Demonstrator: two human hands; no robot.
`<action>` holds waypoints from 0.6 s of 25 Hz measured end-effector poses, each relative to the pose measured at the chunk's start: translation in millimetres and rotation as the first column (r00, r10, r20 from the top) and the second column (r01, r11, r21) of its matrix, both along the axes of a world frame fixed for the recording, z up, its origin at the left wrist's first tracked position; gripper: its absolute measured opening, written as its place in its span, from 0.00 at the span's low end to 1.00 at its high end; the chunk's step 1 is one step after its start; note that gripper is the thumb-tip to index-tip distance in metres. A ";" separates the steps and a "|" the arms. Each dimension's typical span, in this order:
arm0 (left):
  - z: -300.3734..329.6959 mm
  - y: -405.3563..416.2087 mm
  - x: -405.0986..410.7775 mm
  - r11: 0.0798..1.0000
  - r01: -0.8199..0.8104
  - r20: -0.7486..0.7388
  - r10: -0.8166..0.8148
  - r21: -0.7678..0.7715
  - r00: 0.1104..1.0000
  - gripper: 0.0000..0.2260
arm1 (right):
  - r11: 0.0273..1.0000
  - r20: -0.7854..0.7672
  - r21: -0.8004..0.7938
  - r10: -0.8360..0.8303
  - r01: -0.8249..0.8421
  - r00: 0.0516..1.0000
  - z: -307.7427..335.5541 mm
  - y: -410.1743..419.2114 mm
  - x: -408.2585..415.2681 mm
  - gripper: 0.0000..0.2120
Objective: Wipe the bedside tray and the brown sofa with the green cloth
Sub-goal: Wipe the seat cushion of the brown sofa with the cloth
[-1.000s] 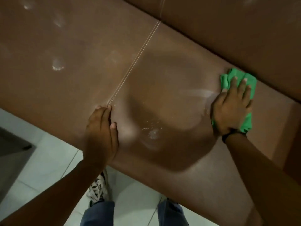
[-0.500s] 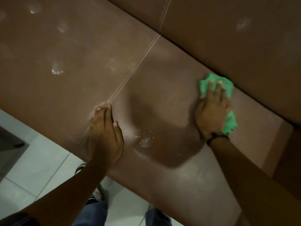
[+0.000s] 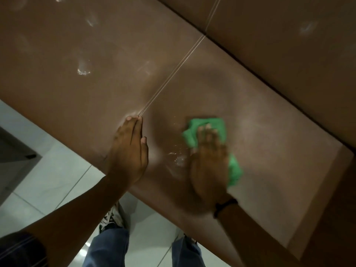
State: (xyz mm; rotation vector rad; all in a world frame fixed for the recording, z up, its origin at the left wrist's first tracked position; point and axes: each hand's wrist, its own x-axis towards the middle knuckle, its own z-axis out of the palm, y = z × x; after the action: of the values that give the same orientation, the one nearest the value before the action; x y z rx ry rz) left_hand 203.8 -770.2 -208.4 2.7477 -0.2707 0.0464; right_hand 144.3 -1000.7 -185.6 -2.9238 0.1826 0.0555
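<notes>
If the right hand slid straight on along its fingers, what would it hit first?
The right hand, pressing the green cloth, has only bare brown sofa seat ahead; it would likely first meet the sofa backrest, near the pale seam.

right hand [image 3: 209, 166] and green cloth [image 3: 215, 126] have slid from the backrest [image 3: 289, 54] toward 8 o'clock, now at the wet patch [image 3: 178, 160], nearer the left hand [image 3: 129, 151].

Hidden, blurred, cut off
The right hand [image 3: 209, 162] is smeared with blur and covers the middle of the crumpled green cloth [image 3: 206, 123] (only its edges show); the smooth brown sofa [image 3: 269, 93] runs past the frame.
</notes>
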 end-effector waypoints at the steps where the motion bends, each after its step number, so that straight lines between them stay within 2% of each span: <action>1: -1.3 1.6 1.4 1.000 0.015 0.010 -0.015 -0.004 1.000 0.25 | 0.991 -0.047 0.008 0.137 -0.136 0.990 0.1 25.7 -20.8 0.30; 2: -2.3 4.2 2.0 1.000 0.029 0.020 -0.029 -0.012 0.999 0.24 | 0.979 -0.087 0.020 0.203 -0.202 0.975 4.0 37.2 -39.6 0.30; 3: -2.4 6.1 2.7 0.999 0.042 0.028 -0.041 -0.020 0.999 0.24 | 0.980 -0.107 0.018 0.198 -0.197 0.974 6.0 34.1 -49.6 0.31; 4: -2.4 7.0 3.3 0.999 0.043 0.025 -0.042 -0.029 0.999 0.24 | 0.989 -0.114 0.005 0.145 -0.146 0.983 6.8 24.9 -49.1 0.31; 7: -3.0 4.8 0.3 0.998 0.024 0.006 -0.024 -0.060 1.000 0.25 | 0.988 -0.109 -0.056 -0.152 0.147 0.982 7.5 22.9 -9.9 0.31; 8: -4.7 4.2 -0.2 0.997 0.030 0.013 -0.030 -0.069 0.999 0.25 | 0.982 -0.103 -0.046 -0.187 0.183 0.977 6.9 36.1 7.4 0.31; 10: -6.0 5.9 1.4 0.996 0.043 0.016 -0.041 -0.075 0.999 0.25 | 0.998 -0.095 -0.009 -0.057 0.056 0.994 4.5 73.8 14.0 0.31; 12: -5.1 11.7 3.4 0.995 0.074 0.001 -0.074 -0.068 0.997 0.26 | 0.994 -0.119 0.005 0.112 -0.112 0.987 4.6 85.3 -13.3 0.32; 13: -4.0 15.7 4.7 0.994 0.099 0.001 -0.099 -0.053 0.995 0.26 | 0.994 -0.137 0.006 0.111 -0.111 0.984 6.2 75.9 -27.1 0.32; 15: -2.8 25.5 8.8 0.989 0.146 0.013 -0.146 -0.016 0.989 0.25 | 0.999 -0.131 -0.044 -0.031 0.026 0.991 8.4 55.1 -32.5 0.32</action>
State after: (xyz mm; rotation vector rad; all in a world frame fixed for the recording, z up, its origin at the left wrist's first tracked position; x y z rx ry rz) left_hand 212.6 -744.7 -211.2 2.7034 -0.4716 0.0254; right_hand 111.8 -945.7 -177.1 -2.9600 0.2493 0.2428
